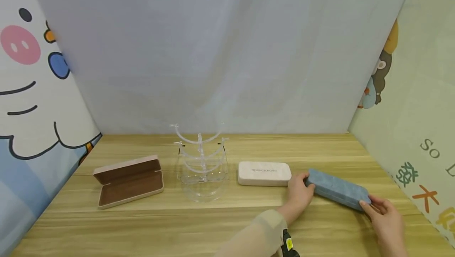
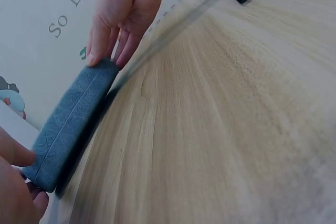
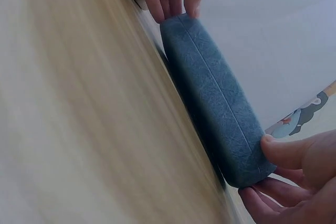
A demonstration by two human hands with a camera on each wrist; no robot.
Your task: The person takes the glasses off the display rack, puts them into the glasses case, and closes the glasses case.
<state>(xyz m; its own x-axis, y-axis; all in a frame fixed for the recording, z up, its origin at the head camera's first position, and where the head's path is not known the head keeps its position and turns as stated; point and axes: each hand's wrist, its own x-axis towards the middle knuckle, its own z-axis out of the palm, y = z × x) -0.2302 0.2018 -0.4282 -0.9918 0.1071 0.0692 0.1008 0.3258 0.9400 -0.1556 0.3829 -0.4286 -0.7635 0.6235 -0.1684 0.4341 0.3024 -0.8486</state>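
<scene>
A blue, closed glasses case lies at a slant at the right of the head view, held at both ends. My left hand grips its left end, thumb on the near side. At the other end my right hand pinches the corner between thumb and fingers. The right wrist view shows a seam along the side of the blue case, its lid down. In the left wrist view a dark shadow runs under the case, close over the wooden table.
Just left of my left hand lies a closed white glasses case with lettering on its lid. A clear tiered display stand holds a pair of glasses. Farther left, a glasses case with a brown lining stands with its lid up.
</scene>
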